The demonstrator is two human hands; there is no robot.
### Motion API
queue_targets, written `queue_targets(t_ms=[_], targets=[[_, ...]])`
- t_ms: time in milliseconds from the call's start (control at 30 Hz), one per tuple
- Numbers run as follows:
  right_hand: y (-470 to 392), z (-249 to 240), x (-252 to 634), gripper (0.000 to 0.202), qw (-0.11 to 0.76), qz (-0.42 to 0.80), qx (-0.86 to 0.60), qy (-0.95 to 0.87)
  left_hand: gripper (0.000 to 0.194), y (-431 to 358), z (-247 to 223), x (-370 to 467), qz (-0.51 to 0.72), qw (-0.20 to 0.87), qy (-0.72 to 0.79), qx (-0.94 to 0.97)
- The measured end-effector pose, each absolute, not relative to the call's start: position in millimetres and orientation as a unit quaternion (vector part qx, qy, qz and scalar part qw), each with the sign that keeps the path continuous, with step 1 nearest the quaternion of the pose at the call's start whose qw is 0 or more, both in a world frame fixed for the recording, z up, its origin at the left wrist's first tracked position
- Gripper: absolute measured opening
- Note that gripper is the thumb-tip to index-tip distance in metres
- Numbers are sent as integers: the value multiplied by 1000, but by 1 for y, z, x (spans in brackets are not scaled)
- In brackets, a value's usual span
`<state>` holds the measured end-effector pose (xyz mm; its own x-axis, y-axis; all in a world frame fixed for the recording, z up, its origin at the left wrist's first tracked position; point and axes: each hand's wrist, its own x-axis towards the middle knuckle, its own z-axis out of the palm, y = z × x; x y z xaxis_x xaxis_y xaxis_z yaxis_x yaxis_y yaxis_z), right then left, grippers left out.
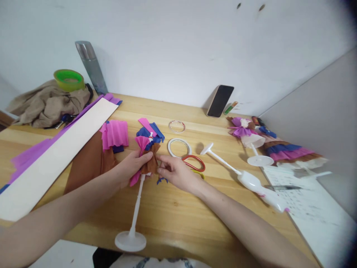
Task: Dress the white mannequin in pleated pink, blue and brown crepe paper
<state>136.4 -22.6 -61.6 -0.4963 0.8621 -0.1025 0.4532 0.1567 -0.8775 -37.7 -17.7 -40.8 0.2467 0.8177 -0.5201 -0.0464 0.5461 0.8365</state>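
Observation:
Between my hands lies a small figure on a white stand (136, 208), dressed in crepe paper. Its brown crepe paper (152, 160) is bunched up, with a pink gathered piece (142, 142) and blue strips (156, 131) beyond it. My left hand (136, 163) is closed round the brown paper from the left, thumb on top. From the right, my right hand (177, 172) pinches the edge of the same brown paper with thumb and forefinger. The stand's round base points toward me, near the table's front edge. The figure's body is mostly hidden by paper and fingers.
Red-handled scissors (193, 162) and a tape roll (180, 148) lie by my right hand. Rightward are a bare white form on a stand (251, 181), dressed forms (290, 150) and a written sheet (301, 201). A long white board (61, 156) lies left; a phone (220, 100) leans behind.

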Motion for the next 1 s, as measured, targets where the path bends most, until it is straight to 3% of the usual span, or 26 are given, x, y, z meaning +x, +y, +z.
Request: queue_targets(t_ms=[67,367,500,700,1000], targets=[[-25,-59,134,10,218,467,-447,-731,16,-19,-40,-34,304,702,524,374],[-27,-52,131,25,232,549,-431,-677,16,-19,-41,-27,312,696,511,397],[-25,-47,133,21,204,585,-431,-656,18,-21,-47,-31,308,706,511,383],[-24,-46,127,30,195,537,-476,-668,19,-23,-46,-34,307,727,509,345],[-24,-59,124,24,228,569,-463,-640,28,-22,-44,-33,289,722,508,371]])
